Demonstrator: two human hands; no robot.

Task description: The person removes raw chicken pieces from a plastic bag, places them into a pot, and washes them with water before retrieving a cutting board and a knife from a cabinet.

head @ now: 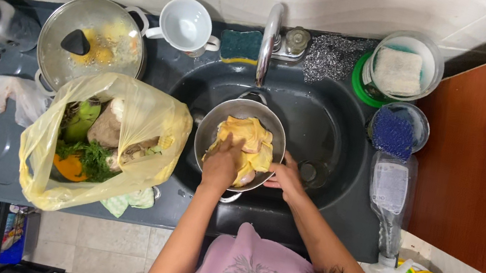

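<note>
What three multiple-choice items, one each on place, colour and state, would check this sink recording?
1. Where does the metal pot sit?
A. in the sink, under the tap
B. on the floor
C. inside the yellow bag

2. What colour is the cup behind the sink?
A. red
B. white
C. black

3. What is the left hand doing?
A. hanging free
B. holding the cup
C. pressing on the yellow food in the pot

Answers: 1 A, the pot sits in the basin below the spout. 2 B, the cup is plainly white. 3 C, the left hand rests on the food while the right hand grips the pot's rim.
</note>
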